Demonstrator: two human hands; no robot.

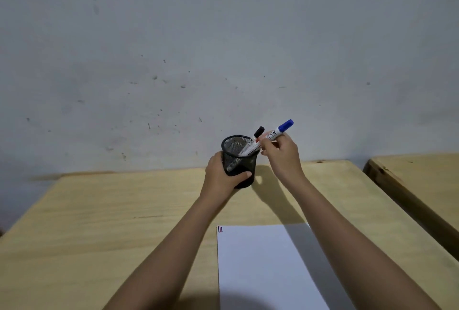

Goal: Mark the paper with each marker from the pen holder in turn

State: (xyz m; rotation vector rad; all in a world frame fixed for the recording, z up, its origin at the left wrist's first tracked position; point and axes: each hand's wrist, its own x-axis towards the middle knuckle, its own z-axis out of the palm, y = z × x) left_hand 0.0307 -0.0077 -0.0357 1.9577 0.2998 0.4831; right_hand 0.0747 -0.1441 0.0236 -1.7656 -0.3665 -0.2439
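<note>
Left grip: left hand (221,175) wrapped around black mesh pen holder (239,158), frame centre.
Right grip: right hand (282,154) pinching blue-capped white marker (279,131); should draw clear along its tilt.

The light here is dim and cool, falling from above and somewhat behind me — my right forearm (347,223) throws a broad grey band across the white sheet of paper (258,260), and a rounded shadow darkens its near edge. A softer shadow trails from the black mesh pen holder (239,160) over the pale wooden table (111,210). No glare anywhere; the grey scuffed wall (173,49) is evenly flat-lit. Focus is fairly sharp at the centre, softer toward the corners, where the wide lens bends the table edges — my forearms look stretched.
</note>
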